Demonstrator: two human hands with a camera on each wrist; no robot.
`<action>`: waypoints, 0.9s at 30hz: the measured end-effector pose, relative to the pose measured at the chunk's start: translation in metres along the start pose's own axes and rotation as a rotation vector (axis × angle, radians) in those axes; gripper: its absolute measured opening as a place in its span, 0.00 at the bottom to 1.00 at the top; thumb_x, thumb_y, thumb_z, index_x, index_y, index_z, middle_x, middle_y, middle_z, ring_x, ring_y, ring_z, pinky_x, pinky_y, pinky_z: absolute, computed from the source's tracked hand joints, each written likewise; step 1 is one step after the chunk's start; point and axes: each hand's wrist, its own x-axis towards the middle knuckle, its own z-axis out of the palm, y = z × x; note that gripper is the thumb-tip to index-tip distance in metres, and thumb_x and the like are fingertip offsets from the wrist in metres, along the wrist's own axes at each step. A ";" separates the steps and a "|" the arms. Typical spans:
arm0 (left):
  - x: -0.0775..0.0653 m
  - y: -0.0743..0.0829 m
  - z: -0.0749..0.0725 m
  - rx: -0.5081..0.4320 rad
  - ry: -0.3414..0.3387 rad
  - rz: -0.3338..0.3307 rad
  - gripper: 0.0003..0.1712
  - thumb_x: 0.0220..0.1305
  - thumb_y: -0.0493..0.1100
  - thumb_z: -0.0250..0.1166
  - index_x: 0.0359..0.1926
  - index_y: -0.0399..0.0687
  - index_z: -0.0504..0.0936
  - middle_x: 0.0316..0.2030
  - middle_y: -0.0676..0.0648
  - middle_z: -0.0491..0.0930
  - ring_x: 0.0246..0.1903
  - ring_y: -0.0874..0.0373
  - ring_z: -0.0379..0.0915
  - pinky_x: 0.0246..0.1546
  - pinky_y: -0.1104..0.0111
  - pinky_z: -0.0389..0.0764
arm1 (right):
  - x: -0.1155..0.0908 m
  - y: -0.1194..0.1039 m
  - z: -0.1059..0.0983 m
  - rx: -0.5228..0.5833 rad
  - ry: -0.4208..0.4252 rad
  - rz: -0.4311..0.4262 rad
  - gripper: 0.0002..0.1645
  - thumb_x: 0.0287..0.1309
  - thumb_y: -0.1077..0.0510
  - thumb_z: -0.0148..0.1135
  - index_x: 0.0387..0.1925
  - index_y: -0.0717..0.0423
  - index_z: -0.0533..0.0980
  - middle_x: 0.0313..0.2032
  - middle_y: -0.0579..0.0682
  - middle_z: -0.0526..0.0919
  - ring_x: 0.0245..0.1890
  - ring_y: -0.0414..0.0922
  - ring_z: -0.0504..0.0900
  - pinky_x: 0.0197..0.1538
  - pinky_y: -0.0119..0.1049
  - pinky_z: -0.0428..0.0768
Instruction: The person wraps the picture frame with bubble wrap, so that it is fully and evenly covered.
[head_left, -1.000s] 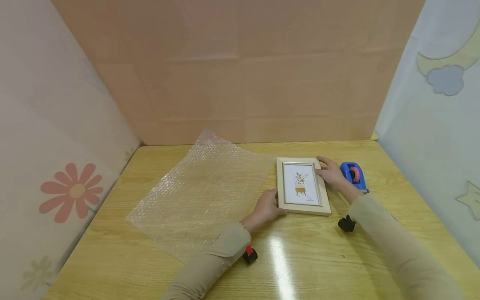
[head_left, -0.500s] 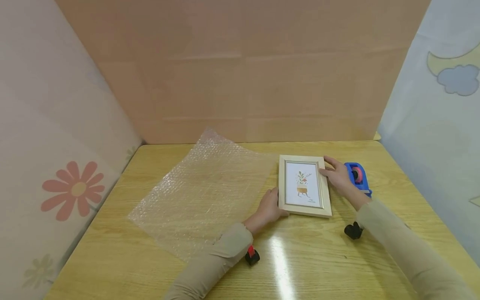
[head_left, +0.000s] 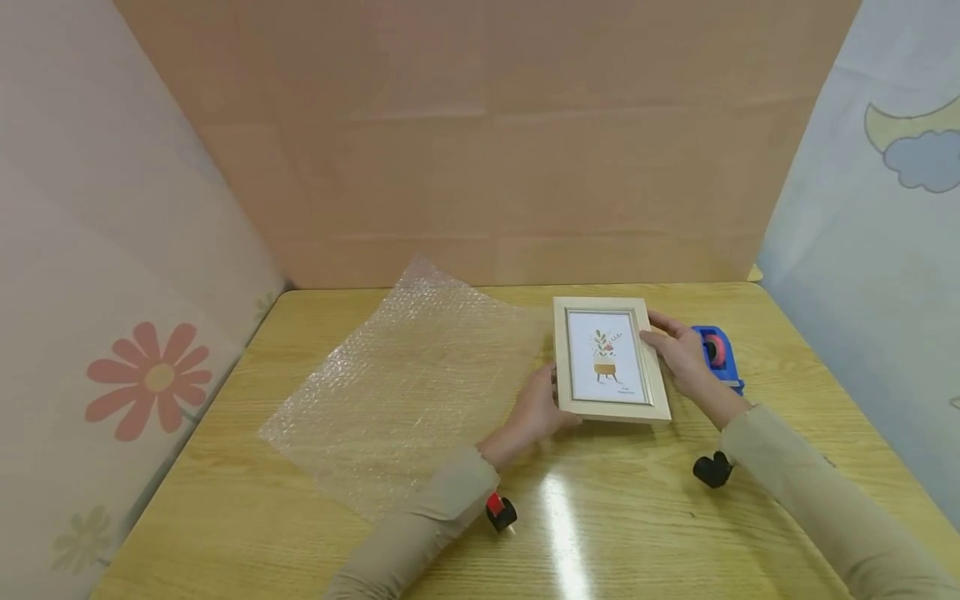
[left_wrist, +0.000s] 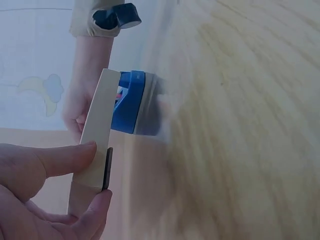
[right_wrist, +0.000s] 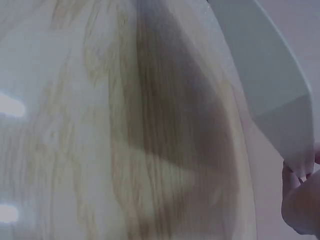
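Both hands hold a cream picture frame [head_left: 611, 411], its printed plant picture facing up. My left hand [head_left: 534, 410] grips the near left corner; in the left wrist view its thumb lies on the frame's side [left_wrist: 98, 120] and fingers curl beneath. My right hand [head_left: 681, 354] grips the right edge toward the far corner, thumb on top. The left wrist view shows the frame lifted off the table. In the right wrist view the frame [right_wrist: 270, 70] hangs above its shadow, with fingertips [right_wrist: 302, 202] at one corner. A sheet of bubble wrap [head_left: 412, 383] lies flat to the left.
A blue tape dispenser [head_left: 731, 367] with a pink roll stands just right of my right hand, partly hidden by it. The wooden table [head_left: 630, 517] meets a tan backdrop [head_left: 487, 167] at the back. Patterned walls rise on both sides.
The picture frame has risen from the table and shifted slightly away from me, both hands moving with it. Bubble wrap and tape dispenser stay where they were.
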 end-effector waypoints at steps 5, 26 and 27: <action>-0.002 0.003 -0.020 -0.028 -0.001 0.025 0.45 0.35 0.29 0.75 0.58 0.42 0.67 0.46 0.43 0.73 0.42 0.52 0.73 0.40 0.70 0.76 | -0.012 -0.006 0.019 -0.002 -0.044 -0.064 0.34 0.57 0.68 0.55 0.64 0.66 0.56 0.50 0.46 0.68 0.32 0.31 0.78 0.34 0.22 0.77; -0.047 -0.028 -0.115 0.031 0.023 -0.003 0.49 0.37 0.33 0.75 0.62 0.34 0.60 0.44 0.40 0.71 0.40 0.51 0.73 0.36 0.65 0.78 | -0.036 0.006 0.101 0.090 -0.246 -0.099 0.32 0.55 0.72 0.55 0.60 0.71 0.56 0.53 0.50 0.65 0.40 0.35 0.75 0.44 0.24 0.76; -0.048 -0.030 -0.118 0.038 0.032 -0.010 0.49 0.37 0.33 0.75 0.62 0.34 0.61 0.44 0.40 0.71 0.40 0.51 0.73 0.37 0.65 0.78 | -0.036 0.007 0.106 0.096 -0.242 -0.090 0.31 0.55 0.71 0.55 0.60 0.70 0.58 0.52 0.50 0.65 0.40 0.35 0.75 0.44 0.24 0.75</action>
